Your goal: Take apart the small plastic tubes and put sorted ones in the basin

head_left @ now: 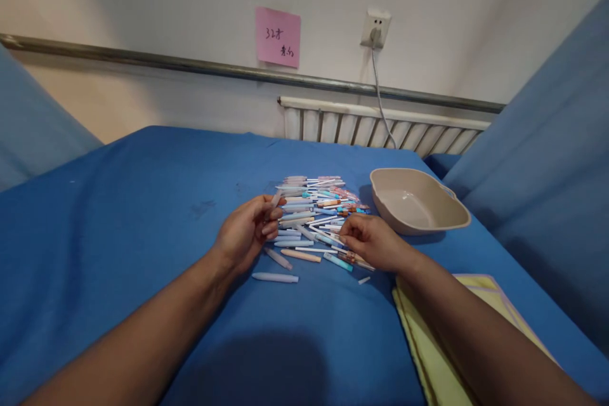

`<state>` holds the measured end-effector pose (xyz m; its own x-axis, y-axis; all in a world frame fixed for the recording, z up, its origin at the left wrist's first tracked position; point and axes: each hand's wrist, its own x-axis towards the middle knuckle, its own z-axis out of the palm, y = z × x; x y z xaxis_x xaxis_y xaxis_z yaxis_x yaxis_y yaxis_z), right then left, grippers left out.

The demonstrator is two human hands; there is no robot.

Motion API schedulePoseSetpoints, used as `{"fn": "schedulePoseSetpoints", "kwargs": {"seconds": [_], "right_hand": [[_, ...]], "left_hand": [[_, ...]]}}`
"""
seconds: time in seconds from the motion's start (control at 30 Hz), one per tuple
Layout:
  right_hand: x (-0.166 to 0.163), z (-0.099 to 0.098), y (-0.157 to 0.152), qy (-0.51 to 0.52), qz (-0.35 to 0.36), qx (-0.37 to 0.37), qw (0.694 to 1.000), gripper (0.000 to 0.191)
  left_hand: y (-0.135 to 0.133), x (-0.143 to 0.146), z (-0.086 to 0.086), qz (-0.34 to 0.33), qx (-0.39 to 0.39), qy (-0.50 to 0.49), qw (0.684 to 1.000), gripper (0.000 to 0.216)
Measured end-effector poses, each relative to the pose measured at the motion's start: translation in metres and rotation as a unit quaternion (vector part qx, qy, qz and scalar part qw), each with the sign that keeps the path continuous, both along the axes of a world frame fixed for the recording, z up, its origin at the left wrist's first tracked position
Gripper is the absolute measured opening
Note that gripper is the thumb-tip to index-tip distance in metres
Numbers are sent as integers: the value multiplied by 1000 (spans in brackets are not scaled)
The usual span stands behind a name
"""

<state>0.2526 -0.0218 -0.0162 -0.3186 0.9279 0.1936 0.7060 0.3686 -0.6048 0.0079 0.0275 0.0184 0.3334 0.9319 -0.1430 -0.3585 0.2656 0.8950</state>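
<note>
Pen parts [299, 222] strew a blue cloth [143, 222] near a white radiator [352, 110].

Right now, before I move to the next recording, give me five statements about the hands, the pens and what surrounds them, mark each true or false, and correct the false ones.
1. The left hand holds a pale pen piece. True.
2. The right hand is inside the beige basin. False: it is over the scattered pens, left of the basin.
3. A pink note is on the wall above the metal rail. True.
4. The yellow cloth lies under the basin. False: it lies nearer the camera.
5. The wall socket has a plug in it. True.
</note>
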Motion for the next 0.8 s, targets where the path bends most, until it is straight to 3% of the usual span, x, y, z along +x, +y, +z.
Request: {"fn": "schedulePoseSetpoints", "kwargs": {"seconds": [0.2,0.37,0.6,0.8], "right_hand": [[9,5,2,68,0,-29,997,8],[1,-3,3,139,-3,-73,988,5],[-28,-17,-1,358,-3,-171,918,22],[-37,-21,-3,395,13,-182,900,30]], "left_hand": [[-6,5,0,20,16,48,999,12],[-10,12,-8,-14,59,167,984,16],[-24,23,-19,-99,174,311,929,18],[-31,27,-24,-113,252,328,904,12]]}}
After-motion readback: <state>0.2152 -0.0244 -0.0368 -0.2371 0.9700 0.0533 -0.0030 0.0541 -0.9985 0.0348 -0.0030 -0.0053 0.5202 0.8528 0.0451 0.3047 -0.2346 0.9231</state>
